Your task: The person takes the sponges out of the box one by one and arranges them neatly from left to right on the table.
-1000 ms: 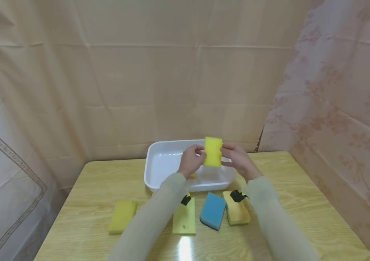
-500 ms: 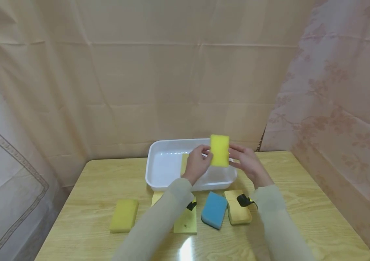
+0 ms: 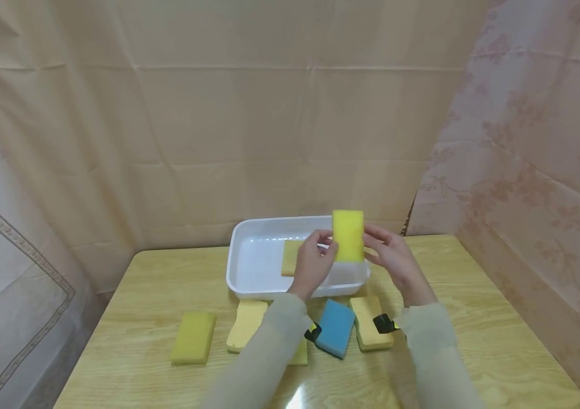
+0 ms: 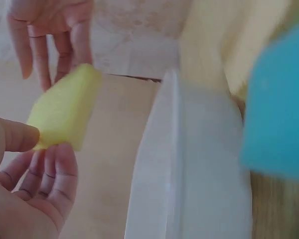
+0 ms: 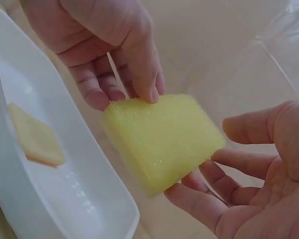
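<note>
Above the right part of the white tray (image 3: pixel 254 267), a yellow sponge (image 3: pixel 348 236) is held up with its broad face showing. My left hand (image 3: pixel 313 261) pinches one edge of it between thumb and fingers, as the left wrist view also shows. On the opposite edge, my right hand (image 3: pixel 394 258) touches the sponge with its fingertips. In the right wrist view the right thumb (image 5: pixel 249 128) stands apart from the yellow face. Inside the tray lies another flat yellow sponge (image 3: pixel 290 258), partly covered by my left hand in the head view.
In front of the tray on the wooden table (image 3: pixel 131 318) lie a yellow sponge (image 3: pixel 193 338), a pale wavy-edged sponge (image 3: pixel 247 324), a greenish-yellow one (image 3: pixel 300 355) mostly behind the left forearm, a blue sponge (image 3: pixel 336 329) and a pale yellow sponge (image 3: pixel 370 326). Curtains hang behind.
Both hands have shifted to the right with the yellow sponge between them. The sponge inside the tray and the pale wavy-edged one have come into fuller view.
</note>
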`<state>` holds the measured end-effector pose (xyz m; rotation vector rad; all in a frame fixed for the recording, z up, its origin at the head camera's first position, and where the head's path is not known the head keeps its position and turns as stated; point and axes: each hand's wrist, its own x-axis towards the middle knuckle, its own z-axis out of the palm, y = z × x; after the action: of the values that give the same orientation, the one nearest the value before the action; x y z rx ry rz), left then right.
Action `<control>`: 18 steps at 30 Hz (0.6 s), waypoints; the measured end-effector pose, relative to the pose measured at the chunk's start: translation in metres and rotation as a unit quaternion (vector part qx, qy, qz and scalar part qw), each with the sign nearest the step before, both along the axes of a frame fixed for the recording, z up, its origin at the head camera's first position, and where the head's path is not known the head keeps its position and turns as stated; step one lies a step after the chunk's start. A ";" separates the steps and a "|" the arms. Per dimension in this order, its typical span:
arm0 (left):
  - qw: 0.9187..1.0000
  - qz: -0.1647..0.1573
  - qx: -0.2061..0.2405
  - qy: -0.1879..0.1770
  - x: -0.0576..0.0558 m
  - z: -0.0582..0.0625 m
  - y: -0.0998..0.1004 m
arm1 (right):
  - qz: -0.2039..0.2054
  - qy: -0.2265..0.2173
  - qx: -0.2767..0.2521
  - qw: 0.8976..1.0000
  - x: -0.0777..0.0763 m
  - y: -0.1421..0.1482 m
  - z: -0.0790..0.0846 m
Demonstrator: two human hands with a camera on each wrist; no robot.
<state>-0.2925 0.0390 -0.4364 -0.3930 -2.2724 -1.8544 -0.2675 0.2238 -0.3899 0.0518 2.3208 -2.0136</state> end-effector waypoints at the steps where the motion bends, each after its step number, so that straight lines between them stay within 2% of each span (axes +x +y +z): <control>1: 1.000 0.000 0.009 0.000 0.003 0.000 0.000 | 0.000 0.003 0.000 1.000 0.002 0.000 0.000; 8: 0.999 -0.007 0.047 -0.022 0.021 0.000 0.000 | 0.002 0.025 0.019 1.000 0.015 -0.003 -0.001; 18: 0.997 0.001 0.040 -0.061 0.036 -0.004 0.001 | 0.003 0.053 0.079 0.995 0.035 -0.003 -0.003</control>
<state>-0.2563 0.0396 -0.4402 -0.2719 -2.2636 -2.0122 -0.2322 0.2204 -0.3934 -0.0537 2.5376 -1.8687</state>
